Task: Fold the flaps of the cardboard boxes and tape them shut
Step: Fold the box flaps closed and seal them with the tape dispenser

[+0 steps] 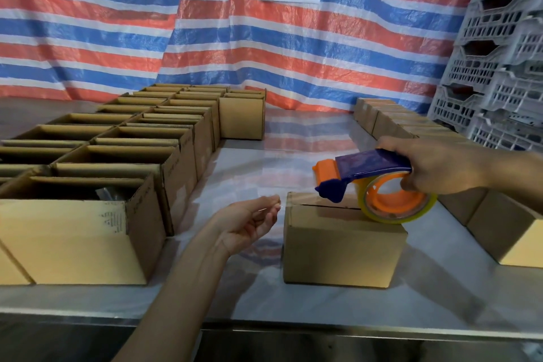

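A small cardboard box stands in front of me on the table, its top flaps folded down with a seam across the top. My right hand grips a blue and orange tape dispenser. The dispenser's clear tape roll rests on the box's top right. My left hand is palm up just left of the box. Its thumb and fingertips pinch what looks like the free end of the clear tape, which shows only as a faint glint.
Rows of open cardboard boxes fill the left of the shiny table. Closed boxes line the right side, with one more at the right edge. Grey plastic crates are stacked at the back right, and a striped tarp hangs behind.
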